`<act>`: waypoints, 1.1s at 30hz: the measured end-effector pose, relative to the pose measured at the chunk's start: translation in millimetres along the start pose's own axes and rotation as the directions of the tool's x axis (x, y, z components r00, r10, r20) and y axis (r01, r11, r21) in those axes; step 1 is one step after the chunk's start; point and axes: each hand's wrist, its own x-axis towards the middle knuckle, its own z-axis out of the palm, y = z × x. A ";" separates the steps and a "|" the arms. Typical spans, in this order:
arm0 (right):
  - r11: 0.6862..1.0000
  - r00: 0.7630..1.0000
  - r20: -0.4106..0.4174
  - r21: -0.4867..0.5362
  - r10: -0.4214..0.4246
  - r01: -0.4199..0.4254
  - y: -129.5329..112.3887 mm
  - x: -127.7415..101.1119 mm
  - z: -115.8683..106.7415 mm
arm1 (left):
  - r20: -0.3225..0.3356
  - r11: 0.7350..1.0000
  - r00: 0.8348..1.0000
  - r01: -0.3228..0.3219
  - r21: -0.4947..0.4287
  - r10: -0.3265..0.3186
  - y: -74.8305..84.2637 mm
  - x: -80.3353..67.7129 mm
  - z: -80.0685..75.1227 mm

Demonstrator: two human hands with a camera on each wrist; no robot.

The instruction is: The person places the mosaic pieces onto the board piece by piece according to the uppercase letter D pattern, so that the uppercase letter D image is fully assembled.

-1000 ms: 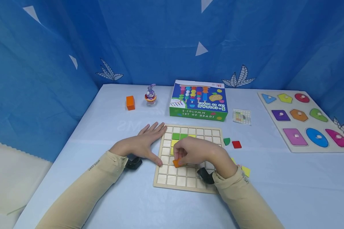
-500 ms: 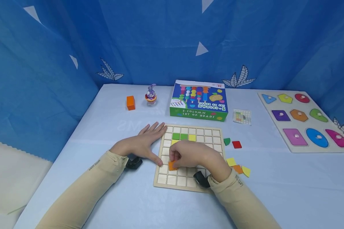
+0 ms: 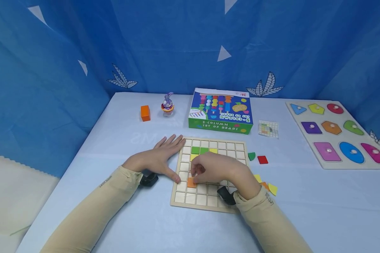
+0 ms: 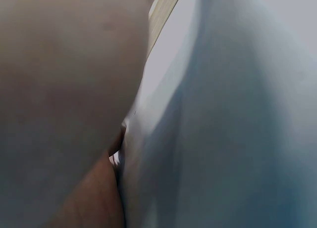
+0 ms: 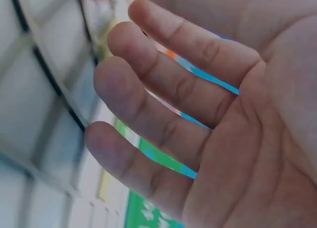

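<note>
While left hand (image 3: 159,160) steadies grid board (image 3: 190,198), right hand (image 3: 216,170) touches orange tile (image 3: 191,182)

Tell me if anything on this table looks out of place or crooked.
Nothing looks damaged or spilled. The orange tile sits slightly askew on the grid board, under the right hand. A few loose tiles lie off the board to its right. The left hand rests flat at the board's edge.
</note>
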 end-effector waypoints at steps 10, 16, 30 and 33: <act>0.991 0.987 -0.100 0.057 0.128 -0.122 24.8 -41.7 -48.1 | 0.003 1.000 1.000 0.008 -0.015 -0.008 -0.1 1.5 0.6; 0.977 0.974 -0.089 0.067 0.210 -0.204 31.8 -66.4 -64.8 | 0.005 1.000 1.000 0.013 -0.025 -0.013 0.0 1.2 -0.2; 0.925 0.925 -0.022 0.032 0.378 -0.378 73.7 -115.2 -62.0 | 0.020 0.999 1.000 0.022 -0.028 -0.022 0.1 3.1 -1.0; 0.902 0.903 -0.002 0.037 0.430 -0.430 87.6 -125.6 -56.8 | 0.014 1.000 1.000 0.015 -0.027 -0.015 -1.2 3.6 -1.1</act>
